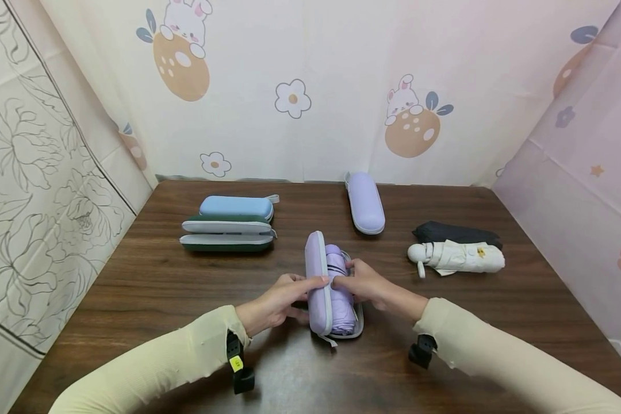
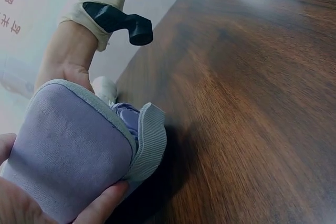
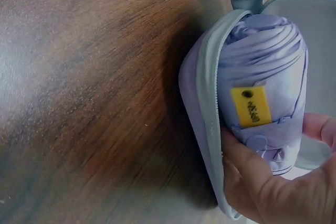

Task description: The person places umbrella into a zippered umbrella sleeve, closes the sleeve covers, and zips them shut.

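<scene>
cream sleeves flank, at eight and four o'clock, a lilac umbrella lying in an open case near the middle of the desk. the left hand has its fingers clamped on the case's raised lid; the right hand has its fingers clamped round the umbrella. beyond, at one o'clock, lies a closed lilac case; at ten, a gaping green case before a blue case; between two and three, a white umbrella beside a dark umbrella.

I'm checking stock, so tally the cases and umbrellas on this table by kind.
Cases: 4 (blue case, green case, closed purple case, open purple case)
Umbrellas: 3 (black umbrella, white umbrella, purple umbrella)
Total: 7
</scene>
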Demonstrator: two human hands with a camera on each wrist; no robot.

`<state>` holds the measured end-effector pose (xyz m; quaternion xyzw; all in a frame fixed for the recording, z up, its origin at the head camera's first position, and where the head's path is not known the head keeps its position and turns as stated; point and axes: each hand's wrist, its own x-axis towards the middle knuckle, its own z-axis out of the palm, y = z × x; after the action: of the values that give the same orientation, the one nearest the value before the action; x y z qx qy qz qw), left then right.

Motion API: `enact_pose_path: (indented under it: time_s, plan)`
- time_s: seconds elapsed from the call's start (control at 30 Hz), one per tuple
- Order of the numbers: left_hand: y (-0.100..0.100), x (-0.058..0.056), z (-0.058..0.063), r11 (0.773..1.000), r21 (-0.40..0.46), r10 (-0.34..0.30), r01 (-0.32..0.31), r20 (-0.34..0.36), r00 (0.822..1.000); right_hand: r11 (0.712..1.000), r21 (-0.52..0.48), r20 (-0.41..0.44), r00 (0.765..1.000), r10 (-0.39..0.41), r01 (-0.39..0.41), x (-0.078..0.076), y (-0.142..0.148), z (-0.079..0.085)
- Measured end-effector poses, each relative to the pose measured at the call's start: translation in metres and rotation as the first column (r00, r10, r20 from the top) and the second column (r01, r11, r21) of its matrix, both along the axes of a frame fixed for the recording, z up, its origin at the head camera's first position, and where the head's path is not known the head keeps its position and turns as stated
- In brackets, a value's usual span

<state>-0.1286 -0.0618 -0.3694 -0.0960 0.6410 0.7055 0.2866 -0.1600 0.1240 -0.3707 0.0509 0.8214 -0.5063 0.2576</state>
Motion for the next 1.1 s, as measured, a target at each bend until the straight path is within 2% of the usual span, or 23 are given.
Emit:
enact_pose_path:
  time_s: [0.23, 0.43, 0.73, 0.9, 1.0, 1.1]
  plan:
    - [0.001, -0.001, -0.001, 1.0, 0.009, -0.007, 0.007, -0.002, 1.0, 0.996, 0.041, -0.021, 0.996, 0.083, -0.082, 0.003, -0.002, 0.004]
    - [0.002, -0.001, -0.002, 1.0, 0.008, -0.003, 0.003, 0.003, 1.0, 0.992, 0.065, -0.029, 0.993, 0.112, -0.11, 0.001, -0.003, 0.005]
    - [0.003, -0.002, -0.002, 1.0, -0.009, -0.003, 0.003, 0.006, 1.0, 0.989, 0.05, 0.012, 0.991, 0.136, -0.136, -0.004, 0.001, 0.007]
    - [0.004, -0.002, -0.002, 0.999, -0.036, -0.004, 0.005, 0.017, 1.0, 0.976, 0.057, 0.039, 0.978, 0.207, -0.209, -0.006, 0.007, 0.011]
    - [0.004, -0.002, -0.002, 0.999, -0.044, -0.004, 0.004, 0.017, 1.0, 0.963, 0.094, -0.007, 0.967, 0.254, -0.252, -0.007, 0.013, 0.014]
    - [0.005, -0.004, -0.003, 0.998, -0.054, -0.006, 0.006, 0.014, 1.0, 0.964, 0.124, -0.076, 0.966, 0.246, -0.236, -0.007, 0.02, 0.017]
